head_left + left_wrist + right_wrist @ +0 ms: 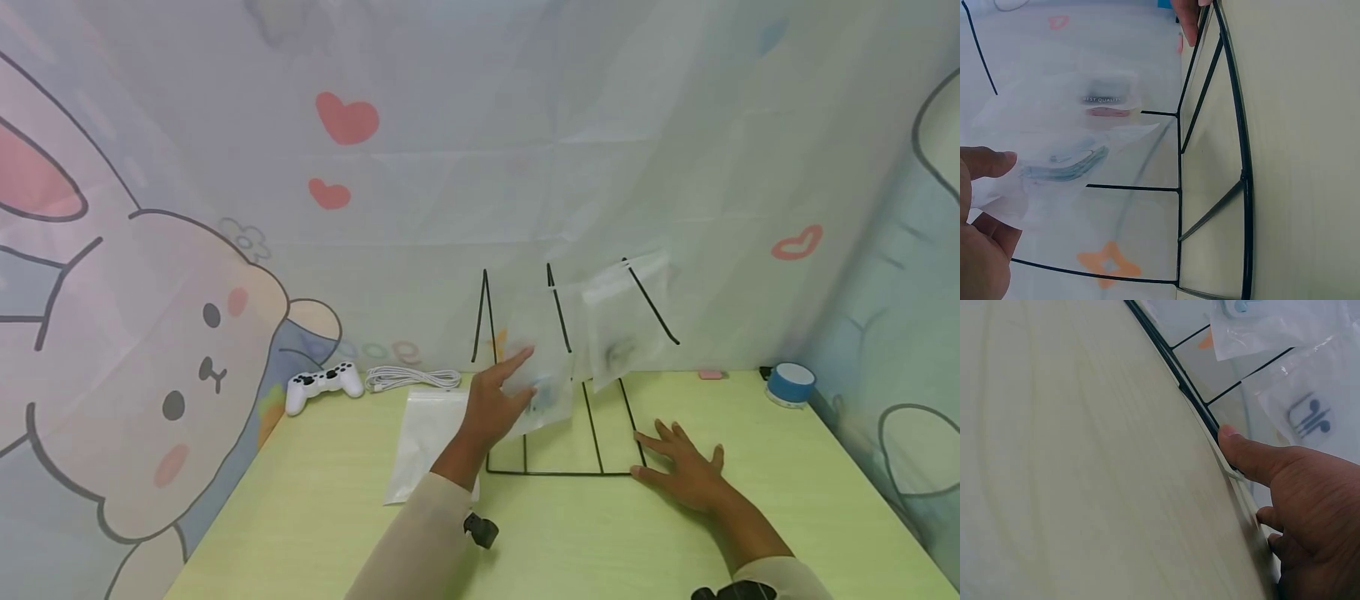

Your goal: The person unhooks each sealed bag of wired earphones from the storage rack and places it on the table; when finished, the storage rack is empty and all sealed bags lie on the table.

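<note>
A black wire rack (558, 474) with upright prongs stands on the table. A translucent plastic bag (557, 400) with a bluish item in it hangs at the middle prong. My left hand (487, 404) is at this bag's left side, index finger and thumb stretched out and apart; the left wrist view shows the bag (1063, 169) reaching between thumb and fingers. Another translucent bag (633, 312), with a dark item, hangs at the right prong. My right hand (686, 467) rests spread at the rack's front right corner, its thumb (1247, 450) against the wire.
A flat white bag (423, 437) lies on the table left of the rack. Behind it are a coiled white cable (412, 377) and a white game controller (324, 385). At the back right sit a blue-and-white round object (791, 385) and a small pink block (710, 375). A printed curtain (450, 192) hangs behind.
</note>
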### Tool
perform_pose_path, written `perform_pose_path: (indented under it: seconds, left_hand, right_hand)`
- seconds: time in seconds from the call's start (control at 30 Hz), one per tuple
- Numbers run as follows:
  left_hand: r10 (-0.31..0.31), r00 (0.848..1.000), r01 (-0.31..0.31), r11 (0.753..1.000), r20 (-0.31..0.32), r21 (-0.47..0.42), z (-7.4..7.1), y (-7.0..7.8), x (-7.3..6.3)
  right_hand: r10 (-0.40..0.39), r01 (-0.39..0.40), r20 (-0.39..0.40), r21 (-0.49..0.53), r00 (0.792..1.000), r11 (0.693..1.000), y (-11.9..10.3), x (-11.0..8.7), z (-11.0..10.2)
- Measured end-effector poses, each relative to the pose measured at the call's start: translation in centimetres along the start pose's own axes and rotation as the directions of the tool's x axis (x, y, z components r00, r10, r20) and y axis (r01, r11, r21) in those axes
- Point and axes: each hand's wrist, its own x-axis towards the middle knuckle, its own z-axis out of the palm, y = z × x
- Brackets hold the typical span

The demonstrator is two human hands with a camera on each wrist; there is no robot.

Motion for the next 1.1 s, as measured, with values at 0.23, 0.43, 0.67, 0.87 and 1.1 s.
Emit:
perform_pose_path:
  seconds: [0.23, 0.43, 0.67, 0.87, 1.1]
  left_hand:
    - [0.012, 1.0, -0.013, 1.0, 0.022, 0.026, -0.7, 1.1, -0.8]
    - [-0.025, 0.998, 0.024, 1.0, 0.051, 0.015, -1.2, 2.0, -1.5]
    - [-0.06, 0.996, 0.058, 0.998, 0.059, 0.025, -1.7, 2.6, -2.2]
    - [-0.013, 0.998, 0.011, 1.0, 0.064, 0.017, -2.1, 3.0, -2.9]
    - [0.035, 0.996, -0.038, 0.999, 0.077, 0.03, -2.5, 3.6, -3.8]
  right_hand:
    - [0.001, -0.001, 0.004, 0.004, 1.0, 1.0, 0.2, 0.1, 0.0]
    - [0.007, -0.007, 0.006, -0.003, 1.0, 1.0, 0.1, 0.0, 0.1]
    - [0.01, -0.009, 0.007, -0.004, 1.0, 1.0, 0.1, 0.0, 0.1]
    - [0.008, -0.008, 0.003, 0.0, 1.0, 1.0, 0.1, 0.1, 0.0]
    - [0.014, -0.014, 0.01, 0.008, 1.0, 1.0, -0.1, 0.0, 0.0]
